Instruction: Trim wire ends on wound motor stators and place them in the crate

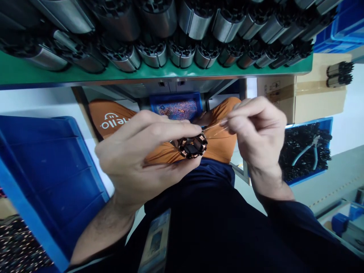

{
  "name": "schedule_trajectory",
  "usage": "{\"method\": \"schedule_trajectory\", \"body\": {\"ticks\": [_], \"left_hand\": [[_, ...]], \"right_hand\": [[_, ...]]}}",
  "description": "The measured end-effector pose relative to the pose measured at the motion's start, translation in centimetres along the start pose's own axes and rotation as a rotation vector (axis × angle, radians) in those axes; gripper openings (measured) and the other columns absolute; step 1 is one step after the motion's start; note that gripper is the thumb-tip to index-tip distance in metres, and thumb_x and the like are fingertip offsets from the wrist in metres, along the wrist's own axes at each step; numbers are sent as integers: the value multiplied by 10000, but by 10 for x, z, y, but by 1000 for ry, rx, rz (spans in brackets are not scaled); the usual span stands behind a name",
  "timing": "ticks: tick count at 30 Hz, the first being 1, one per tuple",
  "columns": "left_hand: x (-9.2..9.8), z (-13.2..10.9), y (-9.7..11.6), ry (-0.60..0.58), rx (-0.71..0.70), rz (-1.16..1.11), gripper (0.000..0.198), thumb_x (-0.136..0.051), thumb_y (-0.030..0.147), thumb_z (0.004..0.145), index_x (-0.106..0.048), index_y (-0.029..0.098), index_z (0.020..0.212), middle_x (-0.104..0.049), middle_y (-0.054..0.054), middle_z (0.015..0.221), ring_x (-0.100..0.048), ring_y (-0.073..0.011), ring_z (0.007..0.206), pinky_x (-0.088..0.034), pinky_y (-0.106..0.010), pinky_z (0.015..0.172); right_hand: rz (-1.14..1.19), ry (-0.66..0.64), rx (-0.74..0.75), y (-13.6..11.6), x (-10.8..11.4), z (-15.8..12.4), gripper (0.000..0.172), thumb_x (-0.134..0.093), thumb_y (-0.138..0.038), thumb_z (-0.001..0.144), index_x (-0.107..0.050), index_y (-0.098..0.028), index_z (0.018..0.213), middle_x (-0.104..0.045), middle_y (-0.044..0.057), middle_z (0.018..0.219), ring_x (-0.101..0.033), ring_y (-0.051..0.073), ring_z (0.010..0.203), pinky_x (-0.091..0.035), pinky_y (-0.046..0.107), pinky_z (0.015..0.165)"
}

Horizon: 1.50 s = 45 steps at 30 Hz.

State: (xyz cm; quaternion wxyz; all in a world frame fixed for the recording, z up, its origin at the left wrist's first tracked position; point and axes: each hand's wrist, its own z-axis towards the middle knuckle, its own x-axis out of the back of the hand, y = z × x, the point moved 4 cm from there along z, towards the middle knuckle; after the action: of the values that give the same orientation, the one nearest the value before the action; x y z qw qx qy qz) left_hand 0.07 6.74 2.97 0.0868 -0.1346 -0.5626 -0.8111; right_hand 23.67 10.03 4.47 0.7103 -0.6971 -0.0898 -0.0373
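Observation:
A small round motor stator (192, 146) with copper windings and black insulation is gripped in my left hand (145, 151), between the thumb below and the fingers above. Its open end faces up toward the camera. Thin wires (214, 128) run from its upper right edge toward my right hand (256, 129). The thumb and forefinger of that hand are pinched together on the wire ends, a short way right of the stator. My left fingers hide the stator's far side.
Rows of metal motor stators (196, 22) stand on the green bench (85, 77) ahead. A blue bin (57, 163) is at my left. At right are a cardboard box (318, 94) and a tray of black parts with pliers (315, 142). Another blue tray (176, 96) lies below.

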Motion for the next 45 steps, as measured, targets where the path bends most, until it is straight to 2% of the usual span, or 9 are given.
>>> {"method": "schedule_trajectory", "body": {"ticks": [3, 9, 17, 21, 26, 30, 34, 40, 45], "left_hand": [[3, 3, 1, 123, -75, 78, 338, -1013, 334, 851, -876, 281, 1156, -862, -4, 1040, -778, -279, 882, -612, -542, 722], [-2, 9, -2, 160, -94, 84, 369, -1053, 330, 797, -875, 180, 1083, -862, -54, 999, -767, -278, 830, -566, -505, 670], [-7, 4, 9, 47, 12, 122, 423, -1006, 334, 937, -755, 214, 1255, -779, -34, 1158, -702, -238, 1096, -600, -470, 966], [-16, 5, 10, -9, 26, 23, 302, -735, 381, 1117, -599, 222, 1335, -652, -74, 1264, -612, -223, 1270, -572, -448, 1113], [-16, 17, 8, 29, -49, 174, 234, -797, 384, 913, -629, 222, 933, -724, -82, 939, -720, -259, 933, -627, -465, 901], [-18, 16, 5, 2, -54, 253, 256, -803, 370, 930, -609, 240, 827, -717, -48, 831, -674, -222, 770, -595, -440, 812], [-25, 5, 4, -7, -146, 325, 266, -788, 363, 993, -564, 263, 890, -723, -79, 910, -727, -273, 992, -613, -429, 929], [-27, -4, 8, 18, -261, 453, 279, -727, 292, 1068, -628, 219, 1319, -704, -125, 1191, -670, -254, 1068, -607, -425, 921], [-20, -6, 20, -8, -204, 399, 186, -729, 240, 1045, -687, 258, 1225, -643, -64, 1077, -672, -188, 984, -645, -328, 866]], "right_hand": [[-28, 163, 71, 0, 4, -2, 145, -822, -470, 1063, -821, -325, 1055, -758, 22, 896, -706, 203, 813, -661, 375, 815], [-39, -107, 443, -3, -22, -13, 252, -935, -317, 936, -878, -277, 1178, -817, 33, 970, -735, 222, 880, -649, 405, 802], [-175, -134, 375, -9, -16, -10, 44, -870, -292, 1012, -847, -261, 991, -767, 54, 904, -742, 234, 883, -679, 443, 866], [-75, -95, 212, -8, -22, -15, 93, -864, -349, 1034, -847, -273, 982, -764, 46, 907, -759, 227, 906, -681, 411, 869], [105, -87, -144, 11, -42, -30, 343, -835, -582, 1042, -855, -255, 1142, -773, 56, 956, -780, 229, 942, -706, 423, 897], [250, -75, -294, 29, -50, -38, 400, -911, -603, 970, -884, -317, 1249, -799, 43, 1048, -777, 234, 1035, -708, 441, 966], [308, -52, -311, 36, -51, -39, 290, -938, -554, 957, -915, -336, 1147, -807, 34, 1051, -755, 212, 1023, -692, 404, 955], [314, -64, -229, 29, -46, -36, 239, -925, -505, 981, -882, -288, 1072, -759, 24, 955, -718, 173, 895, -665, 347, 847], [198, -246, -70, 21, -34, -19, 287, -919, -524, 979, -827, -254, 1005, -734, 42, 1011, -707, 185, 934, -668, 369, 881]]}}
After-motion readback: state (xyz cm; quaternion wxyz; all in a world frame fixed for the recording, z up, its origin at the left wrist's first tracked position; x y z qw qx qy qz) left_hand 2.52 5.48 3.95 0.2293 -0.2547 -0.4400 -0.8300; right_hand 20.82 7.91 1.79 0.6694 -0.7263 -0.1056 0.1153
